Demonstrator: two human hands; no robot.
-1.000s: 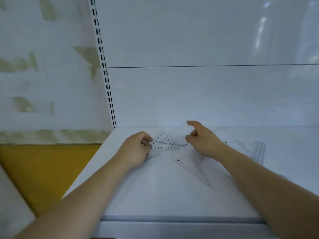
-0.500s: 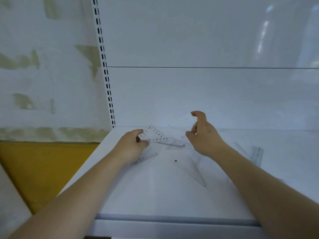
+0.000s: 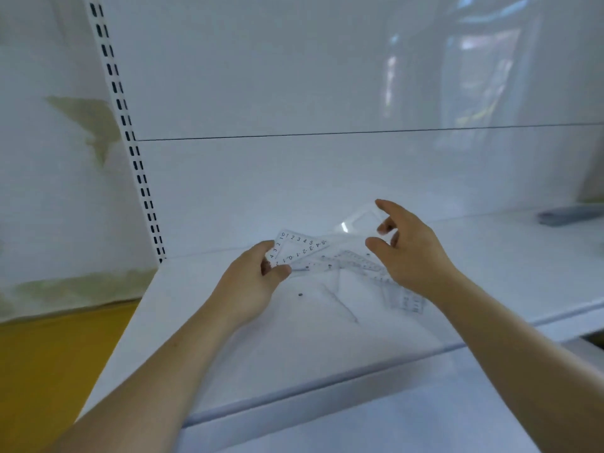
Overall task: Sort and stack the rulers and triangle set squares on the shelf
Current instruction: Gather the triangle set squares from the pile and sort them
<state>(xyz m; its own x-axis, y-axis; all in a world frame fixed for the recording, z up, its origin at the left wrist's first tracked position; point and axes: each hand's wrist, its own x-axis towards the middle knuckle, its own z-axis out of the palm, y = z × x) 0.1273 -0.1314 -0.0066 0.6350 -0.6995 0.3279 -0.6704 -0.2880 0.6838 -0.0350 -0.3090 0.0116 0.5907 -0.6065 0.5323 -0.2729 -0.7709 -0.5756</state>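
Observation:
My left hand (image 3: pixel 255 282) pinches the corner of a small clear set square (image 3: pixel 295 248) with printed numbers, lifted above the white shelf (image 3: pixel 294 354). My right hand (image 3: pixel 411 256) is raised beside it, fingers curled round the edge of a second clear set square (image 3: pixel 358 222), which is faint against the back panel. Below the hands, a clear ruler (image 3: pixel 359 263) lies on the shelf. Another ruler (image 3: pixel 407 300) pokes out under my right wrist. A large set square (image 3: pixel 340 300) lies flat, barely visible.
A slotted upright post (image 3: pixel 130 152) marks the shelf's left end, with a white back panel (image 3: pixel 327 174) behind. A dark flat object (image 3: pixel 568 214) lies at the far right. A yellow surface (image 3: pixel 49 354) is left of the shelf.
Both hands have risen off the shelf. The left one lifted the numbered set square up from the pile, and the right one rose with the clear piece.

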